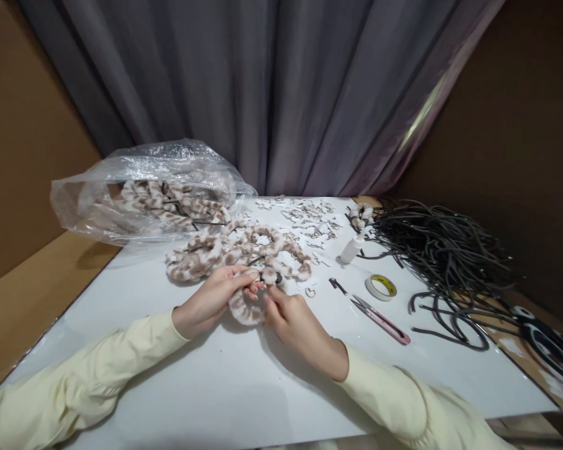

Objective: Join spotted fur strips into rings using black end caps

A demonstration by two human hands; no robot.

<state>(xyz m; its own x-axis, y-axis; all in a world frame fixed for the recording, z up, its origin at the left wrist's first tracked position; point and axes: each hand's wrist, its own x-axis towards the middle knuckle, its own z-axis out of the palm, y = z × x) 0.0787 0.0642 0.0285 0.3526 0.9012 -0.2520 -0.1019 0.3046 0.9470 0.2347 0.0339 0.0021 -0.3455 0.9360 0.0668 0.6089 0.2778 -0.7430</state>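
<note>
Grey-purple curtain hanging in folds across the back, a bright sliver near its right edge! Brown left panel catches light, right panel sits in shadow, and a white tabletop spreads between

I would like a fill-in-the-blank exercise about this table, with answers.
1. The pink-handled metal snips lie to the ____ of both bare hands, which hold a fluffy brown-and-white piece.
2. The crumpled transparent plastic bag lies to the ____ of the tangled black cords.
3. Exactly ____ small whitish plastic bottle is on the white table.

Missing words: right; left; one.
</note>
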